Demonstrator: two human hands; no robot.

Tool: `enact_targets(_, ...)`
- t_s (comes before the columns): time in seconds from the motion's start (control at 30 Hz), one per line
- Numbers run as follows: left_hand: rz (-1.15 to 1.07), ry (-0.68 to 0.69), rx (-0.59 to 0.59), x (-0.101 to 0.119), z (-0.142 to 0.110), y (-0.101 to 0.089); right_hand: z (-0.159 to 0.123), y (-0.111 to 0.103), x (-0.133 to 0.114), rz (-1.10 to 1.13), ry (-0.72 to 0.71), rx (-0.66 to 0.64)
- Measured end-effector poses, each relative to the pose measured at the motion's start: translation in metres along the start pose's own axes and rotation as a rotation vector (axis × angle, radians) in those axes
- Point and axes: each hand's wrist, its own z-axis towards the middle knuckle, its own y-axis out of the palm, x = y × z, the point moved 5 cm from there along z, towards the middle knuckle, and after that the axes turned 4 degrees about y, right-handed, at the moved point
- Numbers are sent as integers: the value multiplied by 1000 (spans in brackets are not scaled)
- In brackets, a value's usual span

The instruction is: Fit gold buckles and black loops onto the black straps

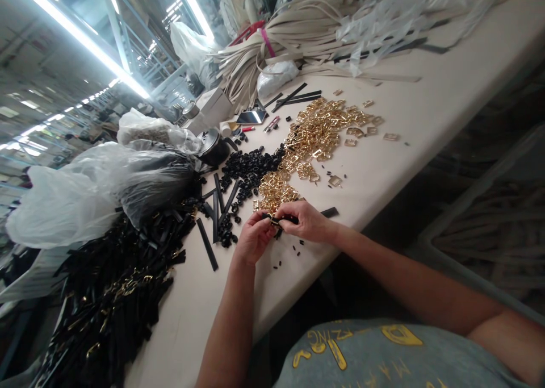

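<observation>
Both my hands meet over the pale table near its front edge. In my right hand point(303, 221) is a black strap point(329, 212), its free end sticking out past the palm. My left hand point(254, 236) pinches the strap's other end, where a gold buckle point(275, 220) shows between the fingertips. How strap and buckle join is partly hidden by the fingers. Just beyond lies a heap of gold buckles point(315, 129). Beside it is a pile of small black loops point(251, 169). Several cut black straps point(207, 245) lie to the left of my hands.
A large heap of black straps with gold buckles point(114, 297) covers the left side. Behind it are plastic bags point(93, 178) and a dark lidded pot point(213, 146). A phone point(251, 117) and bundled beige strips point(293, 27) lie farther back. A person point(240, 7) is at the far end.
</observation>
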Motion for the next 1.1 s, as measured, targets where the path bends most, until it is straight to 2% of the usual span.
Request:
enact_targets(0.17,-17,-58,-45,-4,-2,2,0,1,-3,114,-12,-118)
enact_targets(0.37,1,-73,-75,-3,-4,2,0,1,-1,160,-26,-137)
enact_targets(0.5,44,-46,-91,-1,-4,1,0,4,4,199,14,-163)
enact_targets(0.67,94,46,-90,3,-6,5,1,4,7,180,88,-90)
enact_targets(0.8,139,106,-55,8,-11,9,1,2,4,130,79,-10)
enact_targets(1.1,122,89,31,3,-8,10,1,1,1,-83,-9,51)
